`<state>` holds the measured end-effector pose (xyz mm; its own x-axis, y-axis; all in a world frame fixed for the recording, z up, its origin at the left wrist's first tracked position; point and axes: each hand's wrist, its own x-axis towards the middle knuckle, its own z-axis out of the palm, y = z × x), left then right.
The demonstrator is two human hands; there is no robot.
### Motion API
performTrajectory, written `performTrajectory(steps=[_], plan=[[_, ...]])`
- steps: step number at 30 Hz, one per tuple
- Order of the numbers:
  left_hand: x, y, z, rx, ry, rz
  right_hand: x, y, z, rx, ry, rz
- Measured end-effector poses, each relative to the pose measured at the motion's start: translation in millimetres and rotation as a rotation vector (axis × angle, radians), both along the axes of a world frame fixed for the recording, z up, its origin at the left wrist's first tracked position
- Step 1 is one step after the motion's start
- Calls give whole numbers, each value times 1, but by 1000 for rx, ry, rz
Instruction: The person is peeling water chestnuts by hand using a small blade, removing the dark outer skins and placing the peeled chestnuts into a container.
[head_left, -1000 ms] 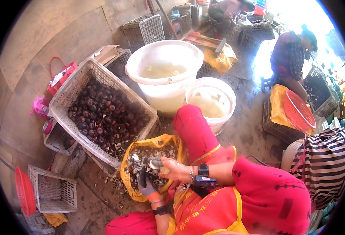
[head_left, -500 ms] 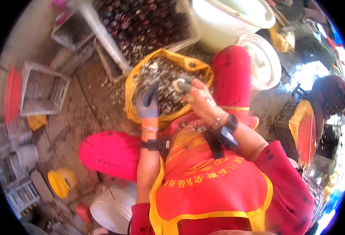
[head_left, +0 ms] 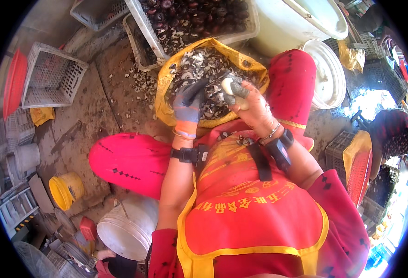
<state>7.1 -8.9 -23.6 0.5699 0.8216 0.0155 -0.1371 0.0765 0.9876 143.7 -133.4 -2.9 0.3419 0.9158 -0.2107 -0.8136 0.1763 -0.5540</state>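
My right hand (head_left: 255,109), with grey covers on its fingers, is closed around a pale peeled water chestnut (head_left: 226,85) above a yellow bag (head_left: 162,88). The bag stands open between my knees, full of dark and whitish peelings (head_left: 203,62). My left hand (head_left: 188,103) wears a grey glove with dark fingers and an orange cuff. It hovers over the bag's left side, apart from the right hand, its fingers drawn together; what they hold, if anything, is hidden. Some peel scraps (head_left: 244,140) lie on my red apron (head_left: 259,222).
Beyond the bag stands a crate (head_left: 250,25) of dark water chestnuts (head_left: 199,18). A large pale tub (head_left: 282,28) and a white bucket (head_left: 336,83) are at the right. Left are a grey crate (head_left: 53,76), a yellow bucket (head_left: 66,190) and a white bucket (head_left: 127,227).
The view has shifted, so the bag and crates sit elsewhere in the picture. My right hand has turned slightly around the pale water chestnut; the left stays over the bag.
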Motion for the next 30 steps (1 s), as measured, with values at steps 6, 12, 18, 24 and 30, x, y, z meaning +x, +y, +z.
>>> performTrajectory(steps=[6,12,18,24,30], plan=[[2,-11,13,215,24,21,-9,9,6,-184,468,-66],[0,-2,25,765,125,-43,-8,4,6,-127,-10,-84],[-5,3,13,629,242,23,-10,8,34,-304,-489,-86],[-2,4,8,293,192,61,-17,8,36,-346,-563,-174],[2,-10,10,283,5,0,0,0,-1,-108,31,-39]])
